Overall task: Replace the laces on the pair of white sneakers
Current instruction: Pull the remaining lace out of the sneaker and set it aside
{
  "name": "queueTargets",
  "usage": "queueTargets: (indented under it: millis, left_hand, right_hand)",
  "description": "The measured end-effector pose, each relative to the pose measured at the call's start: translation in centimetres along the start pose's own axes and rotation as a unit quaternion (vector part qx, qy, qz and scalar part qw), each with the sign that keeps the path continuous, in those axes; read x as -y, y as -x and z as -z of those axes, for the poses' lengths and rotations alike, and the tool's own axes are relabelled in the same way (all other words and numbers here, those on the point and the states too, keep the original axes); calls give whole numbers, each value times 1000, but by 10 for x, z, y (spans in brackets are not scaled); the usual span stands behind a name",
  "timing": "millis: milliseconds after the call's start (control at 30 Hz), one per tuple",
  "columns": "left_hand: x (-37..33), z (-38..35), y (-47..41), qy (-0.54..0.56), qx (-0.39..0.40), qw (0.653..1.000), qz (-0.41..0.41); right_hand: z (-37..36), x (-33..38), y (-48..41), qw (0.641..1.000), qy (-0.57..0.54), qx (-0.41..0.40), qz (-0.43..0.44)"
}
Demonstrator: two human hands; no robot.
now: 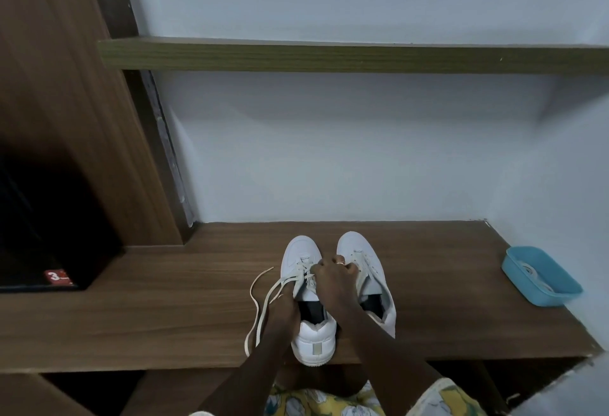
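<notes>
Right hand [333, 278]: fingers [318, 271] seemingly pinch lace [303, 269] over sneaker [311, 339].

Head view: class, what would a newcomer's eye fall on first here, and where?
The pair of white sneakers at the middle of the wooden desk, where the left hand grips the left sneaker and the right hand pinches its lace, whose loose ends trail leftward. Next, the blue tray at the desk's right edge.

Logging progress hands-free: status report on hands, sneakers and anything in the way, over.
Left hand holds the nearer sneaker by its side. Right hand pinches its lace at the eyelets; ends trail loose. Blue tray far right, nothing in the way.
</notes>
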State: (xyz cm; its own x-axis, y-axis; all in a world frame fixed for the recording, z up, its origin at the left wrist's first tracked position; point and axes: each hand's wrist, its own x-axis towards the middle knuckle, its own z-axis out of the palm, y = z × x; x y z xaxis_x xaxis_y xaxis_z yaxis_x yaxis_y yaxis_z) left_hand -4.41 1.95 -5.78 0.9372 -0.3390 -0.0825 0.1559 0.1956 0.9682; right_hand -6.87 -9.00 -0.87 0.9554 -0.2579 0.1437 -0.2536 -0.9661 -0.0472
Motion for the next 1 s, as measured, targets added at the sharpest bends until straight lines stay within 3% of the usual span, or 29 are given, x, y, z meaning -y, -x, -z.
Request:
queueTargets:
  millis: [100,200,400,733,833,1000]
  left_hand:
    - [4,3,-3,-2,-1,1000,24]
    - [3,1,-3,-15,16,1000,20]
    - [6,4,-4,-29,29,999,7]
    - [12,6,-8,-46,21,998,38]
    - [9,4,-4,-61,8,998,22]
    - [9,4,-6,-23,11,999,43]
  right_hand:
    - [4,0,1,1000,10,-4,-10]
    - [8,-2,2,997,-4,-37,-62]
    - [7,-16,1,988,-40,-23,-149]
    - [6,-24,-1,949,-116,-52,-290]
    - [7,-22,-3,966,-97,-37,-238]
    - [2,-8,-2,997,-58,-42,-10]
